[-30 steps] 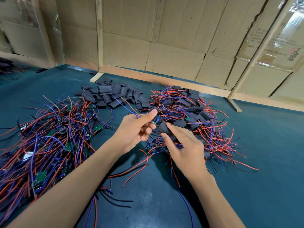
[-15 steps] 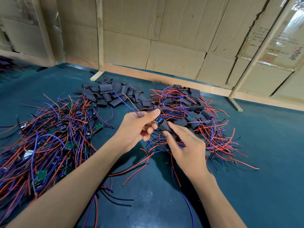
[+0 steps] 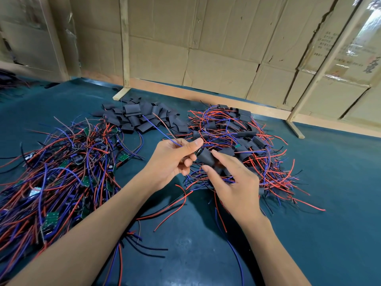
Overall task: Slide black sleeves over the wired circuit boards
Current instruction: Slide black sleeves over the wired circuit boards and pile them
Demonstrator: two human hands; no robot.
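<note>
A wired board is gripped in the curled left hand (image 3: 171, 159); a black sleeve (image 3: 206, 157) is pinched by the right hand (image 3: 233, 182).

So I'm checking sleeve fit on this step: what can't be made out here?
Head view only:
- Circuit board being sleeved: hidden by the black sleeve and left hand; how far it is in, unclear.
- Right hand fingertips: partly behind the sleeve.
- Unsleeved pile: cut off by the left edge.
- Printing on the cardboard: too small to read.
</note>
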